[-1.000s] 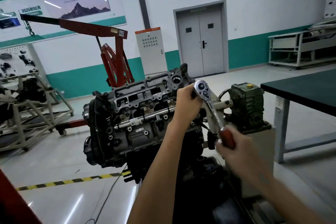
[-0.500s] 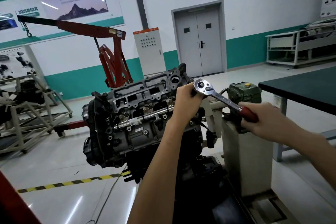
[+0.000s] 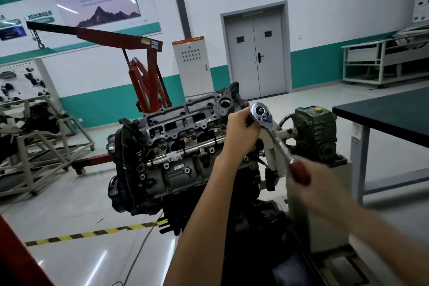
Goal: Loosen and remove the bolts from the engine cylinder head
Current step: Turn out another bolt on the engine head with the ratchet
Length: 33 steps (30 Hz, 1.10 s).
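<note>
Workshop floor runs glossy and grey behind, with a red engine crane by the wall. The engine cylinder head sits tilted on its stand, centre frame. My left hand is curled round the drive end of the ratchet wrench at the casting's right end, steadying it. My right hand, blurred, grips the red handle lower right. The bolt is hidden beneath my left hand. I judge it steel, stiff to break loose, then small and oily once free, best pinched at its head.
</note>
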Each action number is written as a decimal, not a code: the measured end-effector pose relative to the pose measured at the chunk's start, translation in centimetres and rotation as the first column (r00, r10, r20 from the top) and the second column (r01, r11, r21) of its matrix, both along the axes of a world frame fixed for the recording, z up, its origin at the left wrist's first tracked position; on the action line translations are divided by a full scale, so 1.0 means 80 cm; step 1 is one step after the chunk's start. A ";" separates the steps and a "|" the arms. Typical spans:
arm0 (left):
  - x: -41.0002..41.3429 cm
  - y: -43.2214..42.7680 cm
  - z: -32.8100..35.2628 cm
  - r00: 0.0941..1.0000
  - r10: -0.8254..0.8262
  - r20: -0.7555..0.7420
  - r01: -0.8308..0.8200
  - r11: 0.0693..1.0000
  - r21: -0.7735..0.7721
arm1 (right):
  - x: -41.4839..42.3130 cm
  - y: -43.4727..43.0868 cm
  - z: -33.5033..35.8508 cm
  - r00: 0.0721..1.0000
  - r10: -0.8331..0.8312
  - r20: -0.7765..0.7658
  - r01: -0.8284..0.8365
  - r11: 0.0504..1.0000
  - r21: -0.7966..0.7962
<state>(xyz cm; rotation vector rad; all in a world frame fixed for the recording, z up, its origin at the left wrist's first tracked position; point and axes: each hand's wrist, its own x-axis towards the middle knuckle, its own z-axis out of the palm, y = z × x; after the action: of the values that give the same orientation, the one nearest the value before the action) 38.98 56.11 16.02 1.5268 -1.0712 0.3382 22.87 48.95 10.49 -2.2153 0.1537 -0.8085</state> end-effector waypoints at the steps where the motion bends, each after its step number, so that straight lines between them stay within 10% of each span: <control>1: -0.003 0.000 0.002 1.000 -0.006 -0.002 0.006 1.000 0.010 | -0.009 -0.025 0.018 0.999 -0.007 -0.041 0.002 0.993 -0.114; 5: -0.006 0.001 -0.001 0.999 -0.015 -0.035 0.014 0.999 -0.030 | -0.012 -0.051 0.038 0.997 -0.062 -0.037 0.048 0.954 -0.295; 11: -0.011 0.001 0.001 1.000 -0.017 0.009 0.018 0.998 -0.067 | 0.027 0.074 -0.037 0.980 -0.131 0.150 0.068 0.928 0.367; 15: -0.007 0.003 -0.002 1.000 -0.024 0.015 0.024 0.998 -0.061 | 0.047 0.108 -0.038 0.975 -0.085 0.207 -0.022 0.885 0.465; 19: -0.004 0.002 0.000 1.000 -0.018 -0.024 0.017 0.999 -0.043 | 0.011 0.019 -0.014 0.999 -0.022 0.050 0.019 0.998 0.066; 25: -0.003 0.006 -0.002 1.000 -0.021 -0.023 0.019 0.999 -0.048 | -0.009 -0.064 0.047 0.999 -0.043 0.007 0.042 0.913 -0.405; 33: 0.002 0.001 -0.006 1.000 -0.020 -0.003 0.019 0.997 -0.070 | 0.043 0.101 -0.040 0.973 -0.091 0.214 -0.007 0.908 0.419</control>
<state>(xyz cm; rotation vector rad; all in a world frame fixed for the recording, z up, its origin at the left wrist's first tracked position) 39.16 56.18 15.57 1.4537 -1.0599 0.3553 26.28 57.05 7.25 -1.7084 0.2384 -0.9504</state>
